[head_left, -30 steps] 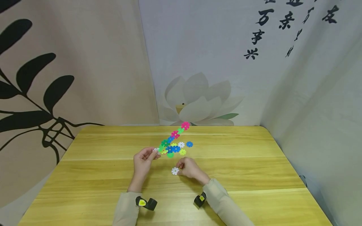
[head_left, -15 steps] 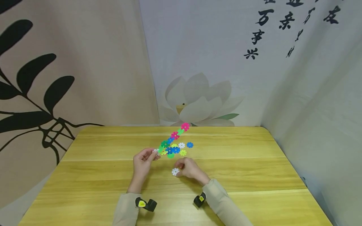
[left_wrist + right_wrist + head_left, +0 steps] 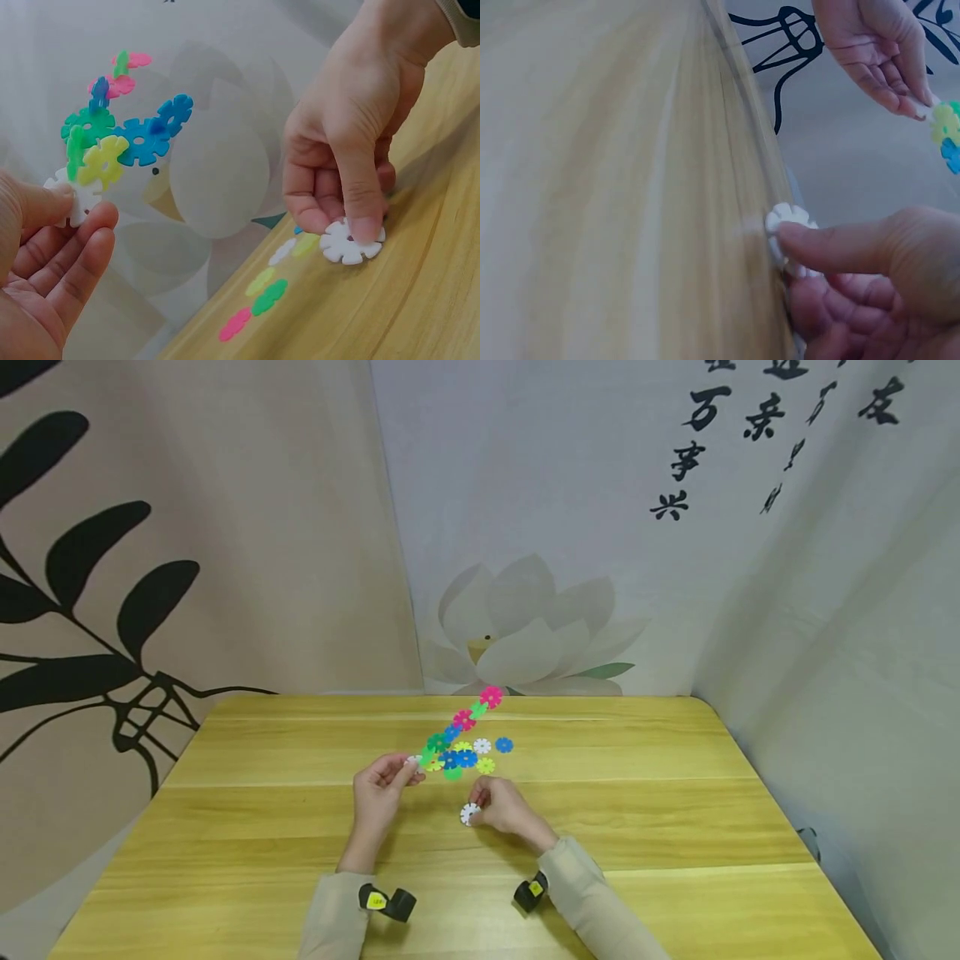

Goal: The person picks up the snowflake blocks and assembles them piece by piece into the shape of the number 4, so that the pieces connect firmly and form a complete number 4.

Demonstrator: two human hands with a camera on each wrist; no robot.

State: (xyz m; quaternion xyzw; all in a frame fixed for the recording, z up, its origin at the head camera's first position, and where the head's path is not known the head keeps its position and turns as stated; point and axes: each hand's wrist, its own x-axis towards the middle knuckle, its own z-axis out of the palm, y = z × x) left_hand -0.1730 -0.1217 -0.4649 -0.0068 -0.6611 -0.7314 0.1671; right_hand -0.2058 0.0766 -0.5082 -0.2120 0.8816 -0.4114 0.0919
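My left hand (image 3: 378, 789) pinches a white snowflake disc (image 3: 79, 202) between thumb and fingers. That disc is the end of a linked chain of notched plastic discs, with a yellow disc (image 3: 105, 161), green discs (image 3: 88, 127), blue discs (image 3: 142, 141) and pink discs (image 3: 112, 87) slotted together above it. My right hand (image 3: 508, 810) pinches a separate white snowflake disc (image 3: 351, 243) by its edge, thumb on its face. In the head view this loose disc is lower and to the right of the chain, apart from it.
Loose discs lie on the wooden table (image 3: 637, 810) beyond the hands: a blue disc (image 3: 504, 745), a white disc (image 3: 482, 746), a yellow disc (image 3: 486, 766) and others partly behind the chain. A curtain (image 3: 547, 485) hangs behind the table's far edge.
The white disc in my right hand has turned a little and shifted slightly right, with the right fingers changing their hold. My left hand and the chain stay almost still.
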